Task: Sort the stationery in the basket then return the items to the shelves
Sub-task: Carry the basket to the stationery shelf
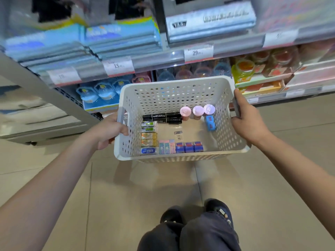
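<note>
A white perforated basket (226,122) hangs above the floor between my hands. My left hand (110,131) grips its left handle and my right hand (244,116) grips its right handle. Inside, two black markers (162,118) lie at the back. Three pink-lidded round tubs (197,111) stand beside them, with a blue box (210,124) below the rightmost tub. Several erasers (149,136) are lined up along the left wall. Pastel erasers (167,146) and three blue-and-red boxes (189,147) sit in a row at the front.
Shop shelves (163,58) with price tags run across the back, stacked with blue packs, jars and boxed goods. A grey shelf upright (36,89) slants at the left. Beige floor tiles (126,196) spread below, with my legs and dark shoes (197,220) at the bottom.
</note>
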